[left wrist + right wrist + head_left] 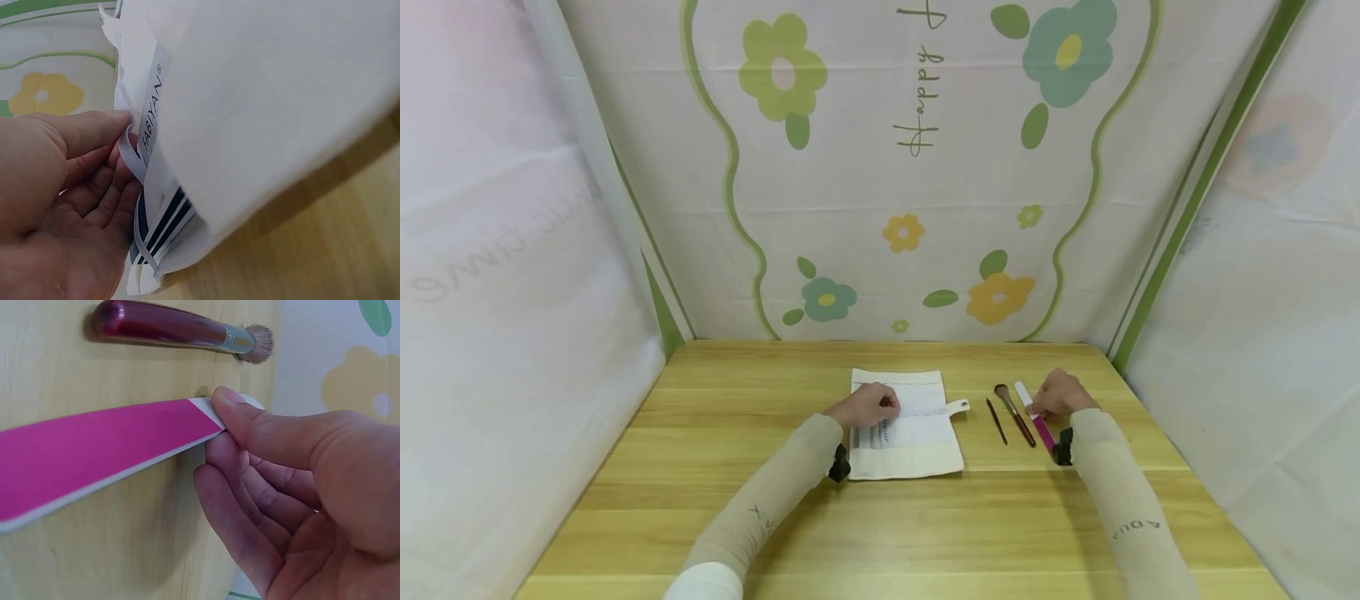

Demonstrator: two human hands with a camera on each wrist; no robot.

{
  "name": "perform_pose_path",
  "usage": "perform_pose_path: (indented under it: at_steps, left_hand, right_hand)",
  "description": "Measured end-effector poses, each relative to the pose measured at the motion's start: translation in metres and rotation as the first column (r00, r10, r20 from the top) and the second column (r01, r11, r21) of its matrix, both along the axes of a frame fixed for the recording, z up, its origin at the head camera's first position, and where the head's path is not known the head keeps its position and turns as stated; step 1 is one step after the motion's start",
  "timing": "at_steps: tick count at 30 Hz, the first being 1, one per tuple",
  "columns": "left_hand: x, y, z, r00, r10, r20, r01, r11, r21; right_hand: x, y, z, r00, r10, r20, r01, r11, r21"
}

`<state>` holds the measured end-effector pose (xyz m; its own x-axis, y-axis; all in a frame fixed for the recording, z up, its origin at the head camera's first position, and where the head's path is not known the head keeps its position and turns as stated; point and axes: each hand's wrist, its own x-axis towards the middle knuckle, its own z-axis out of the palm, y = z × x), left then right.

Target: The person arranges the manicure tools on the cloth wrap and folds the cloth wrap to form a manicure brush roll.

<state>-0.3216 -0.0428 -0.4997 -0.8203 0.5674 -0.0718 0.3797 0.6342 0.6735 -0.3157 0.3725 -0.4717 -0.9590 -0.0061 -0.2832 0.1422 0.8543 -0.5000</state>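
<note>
Sleeves (1138, 517): beige, marked with dark writing, stretched over the desk (880, 533) toward its far edge.
Right hand (1060, 396): thumb and fingers closed in a pinch on the nail file (125, 444), where magenta meets white.
Left hand (865, 406): thumb and fingers pinching the elastic band (128, 153) of the roll-up pouch (917, 464).
Step in hand: seemingly, taking up the file with the band held; whether the file is fully off the desk, I cannot tell.
Next move: would call for a firm pinch on the file and a gap under the band.
Nail file: long, flat, magenta with white end and edges; toward the desk's right edge, beside the makeup brush (1017, 417).
Roll-up pouch: white cloth, spread open about midway between the desk's left and right edges, nearer the far one; snap tab (958, 407) pointing right, FABIYAN label (152, 112) inside.
</note>
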Motion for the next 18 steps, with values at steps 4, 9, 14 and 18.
perform_pose_path:
  at_steps: [4, 9, 14, 18]
  left_hand:
    - [0.0, 0.0, 0.0, 1.0, 0.002, 0.008, -0.002, 1.0, 0.002]
    - [0.001, 0.0, 0.0, 1.0, -0.003, 0.017, 0.003, 1.0, 0.003]
    - [0.001, -0.001, 0.0, 1.0, -0.006, 0.02, 0.006, 1.0, -0.001]
    - [-0.001, -0.002, 0.0, 1.0, -0.006, 0.017, 0.005, 1.0, 0.006]
  right_hand:
    - [0.002, 0.0, 0.004, 1.0, 0.001, -0.009, -0.001, 1.0, -0.005]
    - [0.004, 0.001, 0.009, 0.999, 0.026, -0.033, -0.026, 1.0, -0.007]
    - [0.001, 0.001, 0.02, 0.998, 0.044, -0.049, -0.043, 0.999, 0.016]
    - [0.0, -0.001, 0.03, 0.997, 0.051, -0.061, -0.049, 0.998, 0.044]
